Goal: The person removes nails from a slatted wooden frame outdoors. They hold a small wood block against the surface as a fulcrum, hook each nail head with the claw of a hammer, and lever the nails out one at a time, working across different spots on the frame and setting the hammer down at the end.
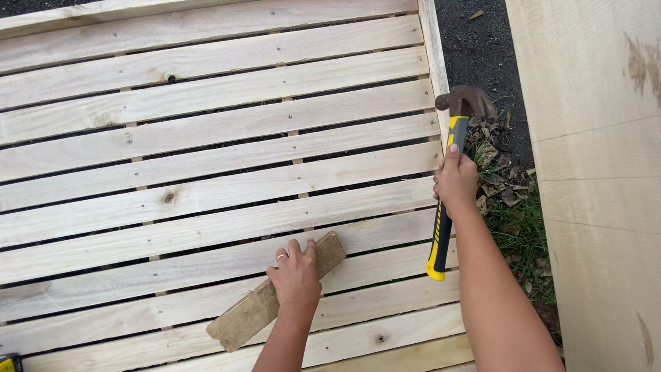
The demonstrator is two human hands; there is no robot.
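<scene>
Head view, nearest first: the left hand lies flat, fingers spread, on a short weathered wood block that rests slantwise across the slats, seemingly pinning it so it cannot slide. Just beyond, the right hand is clenched around the yellow-and-black handle of a claw hammer, gripped high with its rusty head up near the frame's right edge board. Farther out spreads the pale slatted wooden panel, then dark gravel, and a plywood sheet at right.
</scene>
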